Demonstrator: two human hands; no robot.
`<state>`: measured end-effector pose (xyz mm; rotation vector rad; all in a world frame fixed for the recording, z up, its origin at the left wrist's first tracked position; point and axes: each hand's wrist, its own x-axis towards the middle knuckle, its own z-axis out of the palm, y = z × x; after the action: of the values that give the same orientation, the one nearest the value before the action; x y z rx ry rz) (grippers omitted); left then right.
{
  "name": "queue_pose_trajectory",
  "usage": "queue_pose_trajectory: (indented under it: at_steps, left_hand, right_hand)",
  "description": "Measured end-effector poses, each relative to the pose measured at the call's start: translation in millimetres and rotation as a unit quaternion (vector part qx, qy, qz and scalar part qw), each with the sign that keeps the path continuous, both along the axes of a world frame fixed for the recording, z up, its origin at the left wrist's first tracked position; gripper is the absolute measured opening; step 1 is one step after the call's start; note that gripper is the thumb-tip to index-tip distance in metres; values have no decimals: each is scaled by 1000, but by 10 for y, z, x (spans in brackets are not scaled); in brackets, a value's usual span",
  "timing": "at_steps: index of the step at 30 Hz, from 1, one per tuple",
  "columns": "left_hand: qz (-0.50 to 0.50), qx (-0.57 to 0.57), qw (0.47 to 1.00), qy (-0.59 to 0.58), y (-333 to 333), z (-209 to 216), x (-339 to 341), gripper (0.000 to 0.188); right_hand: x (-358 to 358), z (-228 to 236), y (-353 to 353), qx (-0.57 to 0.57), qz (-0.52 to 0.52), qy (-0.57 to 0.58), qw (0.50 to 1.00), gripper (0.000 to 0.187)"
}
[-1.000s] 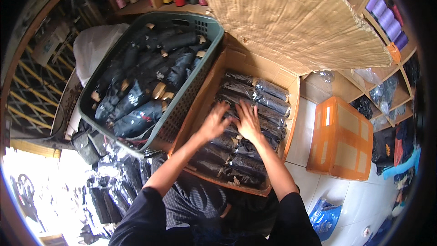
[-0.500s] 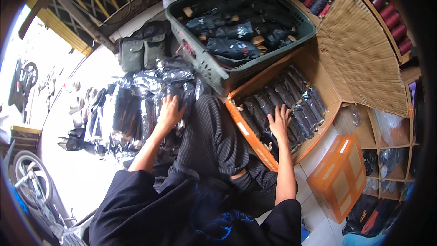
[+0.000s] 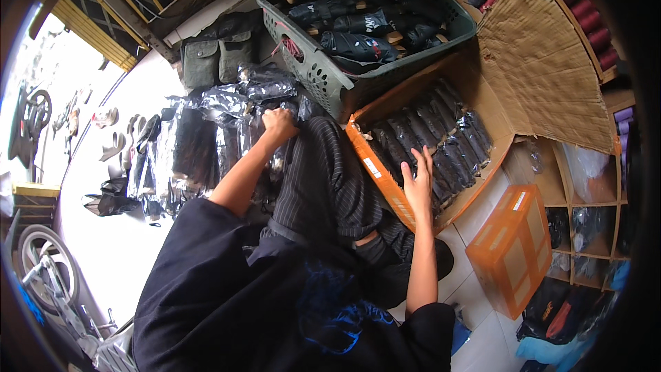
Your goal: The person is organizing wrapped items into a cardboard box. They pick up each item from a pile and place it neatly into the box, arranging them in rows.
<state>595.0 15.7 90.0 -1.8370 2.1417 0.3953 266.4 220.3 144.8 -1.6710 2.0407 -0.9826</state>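
Observation:
On my left lies a wide pile of dark packages in clear plastic (image 3: pixel 193 145). My left hand (image 3: pixel 279 124) is at the pile's right side, beside my knee, its fingers curled down on a plastic-wrapped dark package (image 3: pixel 275 105); the fingertips are hidden. An orange-taped cardboard box (image 3: pixel 385 189) stands to my right, holding rows of slim black plastic-wrapped packages (image 3: pixel 441 138). Above the near part of these rows is my right hand (image 3: pixel 418 182), fingers spread and nothing in it.
Behind the box stands a green plastic basket (image 3: pixel 330 76) full of folded black umbrellas (image 3: pixel 358 47). The box's cardboard flap (image 3: pixel 544 62) leans up at the right. A closed orange-taped carton (image 3: pixel 509 251) stands near a shelf (image 3: pixel 578 186). A grey bag (image 3: pixel 217 58) lies beyond the pile.
My left hand has moved up and right along the pile, and its fingers have curled. My right hand has drawn back slightly toward me, still spread over the box. The view has shifted a little.

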Motion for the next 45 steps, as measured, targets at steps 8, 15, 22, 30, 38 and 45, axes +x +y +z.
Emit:
queue_pose_trajectory:
  at_steps: [8,15,22,30,38,45]
  left_hand:
    - [129,-107,902,398,562,733,328,56]
    - [327,14,668,668,1041,1397,313,22]
    - [338,79,556,756,1432,1225,-531,14]
    - [214,208,557,775,1226,1186,-1597,31]
    - [49,225,683,693,183,921,-2691,44]
    - [10,230,755,614,-878,171,-3849,54]
  right_hand:
    - [568,392,145,-58,21,-103,993,32]
    - [1218,385,194,25,127,-414,901,58]
    - [1178,841,320,-96,94,-27,991,62]
    - [263,776,305,-81,-22,32,996,51]
    - [-999,663,-315,-71,-47,72,994,47]
    - [-2073,63,-1296,-77,-68,147,984,48]
